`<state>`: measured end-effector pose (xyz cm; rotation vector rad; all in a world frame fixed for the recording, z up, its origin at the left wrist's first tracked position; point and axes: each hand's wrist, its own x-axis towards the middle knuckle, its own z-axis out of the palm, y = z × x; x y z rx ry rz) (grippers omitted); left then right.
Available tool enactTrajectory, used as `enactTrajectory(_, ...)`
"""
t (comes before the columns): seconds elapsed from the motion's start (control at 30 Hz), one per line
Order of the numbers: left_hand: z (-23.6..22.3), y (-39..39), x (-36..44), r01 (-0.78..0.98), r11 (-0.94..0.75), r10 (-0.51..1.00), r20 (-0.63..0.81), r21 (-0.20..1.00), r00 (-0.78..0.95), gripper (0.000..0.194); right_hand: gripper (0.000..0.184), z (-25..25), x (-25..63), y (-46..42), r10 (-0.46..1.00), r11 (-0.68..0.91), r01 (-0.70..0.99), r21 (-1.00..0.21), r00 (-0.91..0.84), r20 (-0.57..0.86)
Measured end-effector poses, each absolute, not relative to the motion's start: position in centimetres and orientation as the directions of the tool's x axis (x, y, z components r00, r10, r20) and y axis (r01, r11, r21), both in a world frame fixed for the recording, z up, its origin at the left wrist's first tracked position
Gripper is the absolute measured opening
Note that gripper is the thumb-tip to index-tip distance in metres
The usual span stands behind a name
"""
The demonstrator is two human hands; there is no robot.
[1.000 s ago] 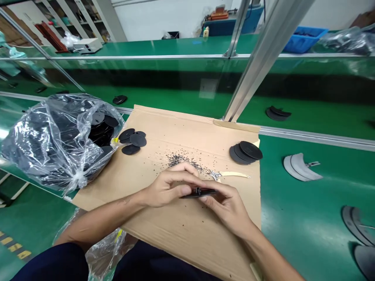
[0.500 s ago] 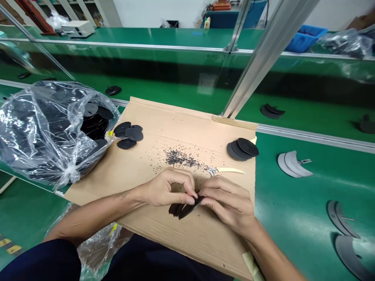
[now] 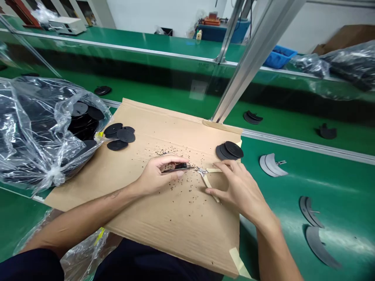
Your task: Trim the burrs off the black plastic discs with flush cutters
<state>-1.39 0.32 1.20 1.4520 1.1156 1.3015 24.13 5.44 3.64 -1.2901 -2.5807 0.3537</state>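
My left hand (image 3: 156, 177) pinches a thin black plastic disc (image 3: 177, 168) edge-on, just above a sheet of cardboard (image 3: 164, 218). My right hand (image 3: 234, 185) grips small cutters with cream handles (image 3: 209, 177); their metal jaws meet the disc's right edge. Small black trimmings (image 3: 172, 154) lie scattered on the cardboard around both hands. A short stack of black discs (image 3: 230, 151) sits just beyond my right hand.
A clear plastic bag full of black discs (image 3: 43, 125) lies at the left, with three loose discs (image 3: 118, 134) beside its mouth. Grey curved parts (image 3: 272, 164) and darker ones (image 3: 315, 222) lie on the green bench at the right. An aluminium post (image 3: 249, 62) rises behind the cardboard.
My right hand let go of the disc and took up the cutters. My left hand carried the disc up and away from me to the cutter jaws.
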Motion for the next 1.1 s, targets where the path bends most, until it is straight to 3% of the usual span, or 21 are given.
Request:
enactTrajectory(0.07, 1.1, 0.5, -1.5, 0.1, -0.242, 0.97, 0.24, 0.965, 0.027, 0.025, 0.059, 3.1, 24.4, 5.5, 0.798, 0.597, 0.771, -0.221, -0.599, 0.066)
enactTrajectory(0.17, 0.8, 0.6, -1.7, 0.173, -0.298, 0.954, 0.297, 0.939, 0.032, 0.022, 0.037, 2.6, 23.9, 5.2, 0.805, 0.588, 0.776, -0.226, -0.589, 0.074)
enactTrajectory(0.3, 0.6, 0.6, -1.9, 0.242, -0.426, 0.905, 0.409, 0.872, 0.12, 0.019, 0.03, 3.3, 22.9, 4.9, 0.837, 0.535, 0.741, -0.405, -0.529, 0.138)
enactTrajectory(0.4, 0.5, 0.7, -2.0, 0.237, -0.481, 0.877, 0.456, 0.844, 0.154, 0.02, 0.028, 4.1, 22.3, 4.6, 0.835, 0.515, 0.603, -0.609, -0.512, 0.199)
enactTrajectory(0.5, 0.5, 0.8, -2.1, 0.217, -0.471, 0.882, 0.451, 0.855, 0.138, 0.02, 0.027, 4.5, 21.7, 4.1, 0.811, 0.52, 0.483, -0.705, -0.539, 0.228)
enactTrajectory(0.9, 0.4, 0.7, -2.3, 0.16, -0.476, 0.878, 0.456, 0.865, 0.149, 0.021, 0.029, 3.3, 21.3, 4.2, 0.618, 0.784, 0.444, -0.434, -0.63, 0.471)
enactTrajectory(1.1, 0.5, 0.7, -2.3, 0.133, -0.475, 0.876, 0.454, 0.87, 0.165, 0.021, 0.028, 3.5, 21.5, 4.3, 0.597, 0.801, 0.435, -0.411, -0.634, 0.492)
